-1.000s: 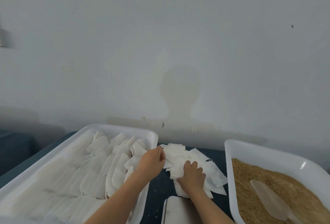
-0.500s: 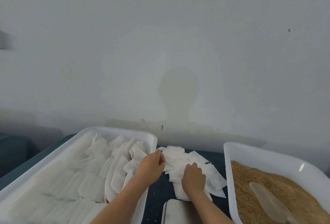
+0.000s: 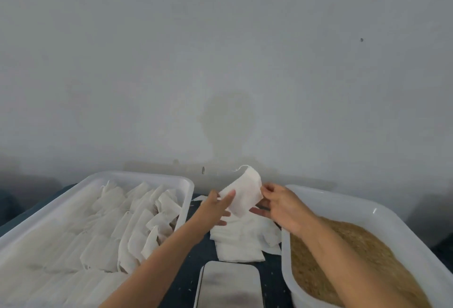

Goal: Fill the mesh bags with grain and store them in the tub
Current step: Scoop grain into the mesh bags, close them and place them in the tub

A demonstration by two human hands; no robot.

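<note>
Lifted off pile: mesh bag [image 3: 245, 193], both hands' fingers pinching | tub [image 3: 382, 214]: grain [image 3: 348, 253]

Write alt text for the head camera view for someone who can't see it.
Two hands, left hand and right hand, hold one empty mesh bag up above a pile of flat bags on a dark table. A white tub of filled bags sits left; a tub of grain sits right.
</note>
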